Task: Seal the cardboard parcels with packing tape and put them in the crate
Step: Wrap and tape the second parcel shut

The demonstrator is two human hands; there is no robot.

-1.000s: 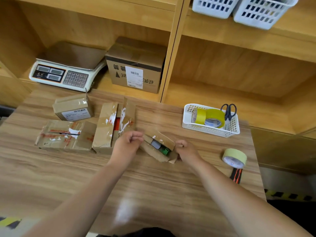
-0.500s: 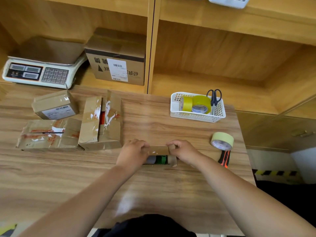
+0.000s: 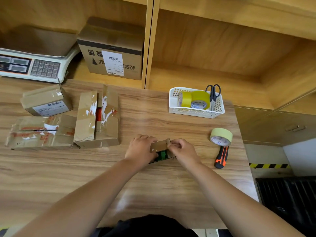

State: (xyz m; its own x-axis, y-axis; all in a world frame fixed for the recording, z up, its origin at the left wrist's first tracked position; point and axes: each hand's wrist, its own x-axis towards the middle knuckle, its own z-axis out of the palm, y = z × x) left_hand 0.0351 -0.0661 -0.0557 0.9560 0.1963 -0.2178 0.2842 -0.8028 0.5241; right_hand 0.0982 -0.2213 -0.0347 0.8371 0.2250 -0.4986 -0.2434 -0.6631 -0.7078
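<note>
Early stage. Small cardboard parcel [image 3: 159,145] sits at frame centre on the table [image 3: 153,185]. Left hand [image 3: 141,149] grips its left end and right hand [image 3: 183,150] pinches the top flap. Green contents show: not closed, no fresh tape. Tape roll [image 3: 221,136] and utility knife [image 3: 221,157] lie untouched at right. Left of frame: labelled parcel [image 3: 46,101], flat parcel [image 3: 41,132], gaping parcel [image 3: 97,117], none crated. Dark ribbed thing [image 3: 289,194] at lower right may be the crate, cannot tell.

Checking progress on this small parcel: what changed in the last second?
The left hand and right hand turned the small parcel square, drew it nearer the person, and now grip it with its flap half closed. Other parcels, tape roll, knife and basket stayed put.
</note>
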